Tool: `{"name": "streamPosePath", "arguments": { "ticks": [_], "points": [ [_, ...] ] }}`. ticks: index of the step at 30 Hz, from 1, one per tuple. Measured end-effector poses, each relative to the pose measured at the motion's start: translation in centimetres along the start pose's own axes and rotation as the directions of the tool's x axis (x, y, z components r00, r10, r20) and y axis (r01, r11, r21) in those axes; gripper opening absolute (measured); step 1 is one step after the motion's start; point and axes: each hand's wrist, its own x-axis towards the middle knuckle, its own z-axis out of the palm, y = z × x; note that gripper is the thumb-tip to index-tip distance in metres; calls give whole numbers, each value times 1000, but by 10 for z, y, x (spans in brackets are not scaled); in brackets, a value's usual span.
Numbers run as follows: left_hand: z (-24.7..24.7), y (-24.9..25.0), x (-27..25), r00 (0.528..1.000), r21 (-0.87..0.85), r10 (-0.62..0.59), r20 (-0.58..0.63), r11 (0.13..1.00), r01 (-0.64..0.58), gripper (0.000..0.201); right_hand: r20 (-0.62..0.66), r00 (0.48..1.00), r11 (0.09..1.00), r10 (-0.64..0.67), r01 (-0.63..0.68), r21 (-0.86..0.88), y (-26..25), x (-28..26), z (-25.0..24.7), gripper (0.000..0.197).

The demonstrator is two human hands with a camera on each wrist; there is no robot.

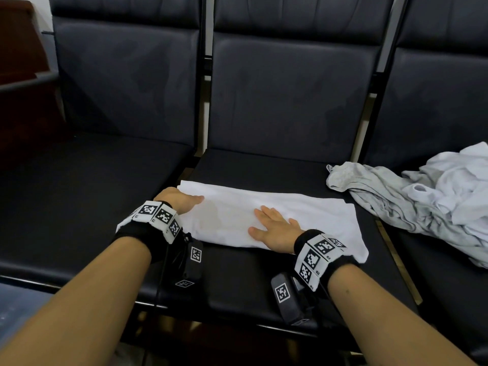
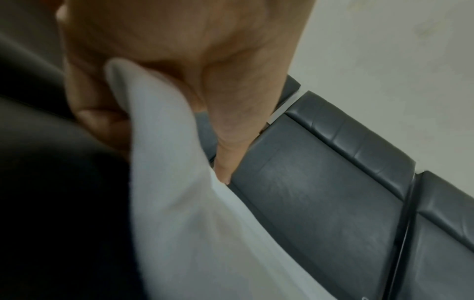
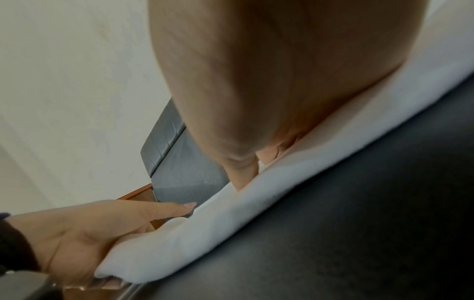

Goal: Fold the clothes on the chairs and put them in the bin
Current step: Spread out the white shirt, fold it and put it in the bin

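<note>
Black chair seat (image 1: 237, 283) under white garment (image 1: 303, 215)

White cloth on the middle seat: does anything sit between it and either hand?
Nothing visible. The right hand lies flat on the white cloth, and the left hand grips its left end. The bin is out of view.

Both hands, left hand (image 1: 182, 200) and right hand (image 1: 274, 229), rest on white cloth (image 1: 311, 215) on the middle chair (image 1: 264, 167).
</note>
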Motion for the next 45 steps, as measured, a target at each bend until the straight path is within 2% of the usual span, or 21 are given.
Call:
{"name": "streamPosePath", "arguments": {
  "ticks": [2, 6, 12, 14, 16, 20, 22, 24, 27, 28, 31, 32, 33, 35, 37, 38, 40, 42, 43, 45],
  "points": [
    [0, -3, 4, 1000, -50, -26, -7, 998, 26, 68, 4, 1000, 1000, 4, -4, 6, -1, 0, 0, 64],
    [4, -9, 8, 998, -254, -57, 16, 966, 59, 55, 2, 1000, 1000, 10, -10, 14, -2, -1, 0, 63],
    [3, -11, 11, 997, -523, -69, 21, 850, 70, 50, -22, 1000, 996, 1, 1, 87, -5, -3, -1, 59],
    [-1, -13, 13, 998, -576, -54, -11, 817, 38, 37, -27, 1000, 994, -4, 7, 109, -6, -3, -1, 59],
    [-4, -14, 13, 998, -592, -16, -57, 806, -21, 15, -26, 1000, 992, -16, 19, 122, -9, -2, -2, 59],
    [-12, -19, 11, 982, -585, 59, -179, 796, -155, 18, -36, 997, 983, -74, 79, 165, -18, -1, -4, 58],
    [-15, -16, 10, 968, -548, 118, -220, 806, -223, 23, -68, 992, 959, -108, 122, 258, -22, -5, -6, 58],
    [-15, -8, 6, 957, -522, 180, -229, 807, -277, 31, -148, 985, 906, -92, 145, 398, -22, -8, -10, 57],
    [-2, 16, -8, 933, -484, 311, -182, 797, -360, 29, -270, 963, 778, 12, 160, 607, -20, -7, -19, 57],
    [5, 26, -15, 918, -460, 361, -164, 795, -395, 27, -264, 964, 677, 42, 166, 717, -19, -6, -22, 59],
    [29, 53, -30, 865, -359, 495, -85, 794, -490, 23, -156, 987, 252, 49, 139, 958, -14, -10, -34, 64],
    [37, 59, -35, 852, -332, 522, -38, 798, -503, 22, -137, 990, 153, 22, 132, 979, -10, -10, -38, 65],
    [45, 64, -39, 842, -318, 538, 21, 802, -505, 21, -132, 991, 96, -10, 133, 986, -7, -12, -41, 64],
    [59, 71, -47, 820, -315, 558, 126, 806, -500, 20, -136, 990, 50, -31, 137, 989, 0, -9, -45, 59],
    [68, 78, -59, 792, -334, 560, 242, 815, -474, 20, -147, 989, 48, -24, 148, 988, 4, -3, -45, 58],
    [70, 80, -65, 767, -353, 545, 337, 829, -433, 21, -132, 991, 53, -10, 132, 990, 4, -3, -44, 61],
    [71, 85, -76, 686, -356, 493, 536, 868, -346, 23, -113, 990, 76, 83, 107, 991, 14, 8, -39, 68],
    [68, 86, -80, 632, -339, 453, 628, 891, -301, 25, -139, 978, 70, 157, 129, 989, 31, 19, -34, 54],
    [66, 86, -78, 632, -342, 446, 634, 895, -287, 26, -126, 977, 62, 169, 117, 991, 35, 17, -34, 47],
    [60, 85, -72, 683, -379, 449, 576, 887, -264, 28, -152, 966, 62, 208, 142, 988, 42, 13, -37, 34]
  ]
}}
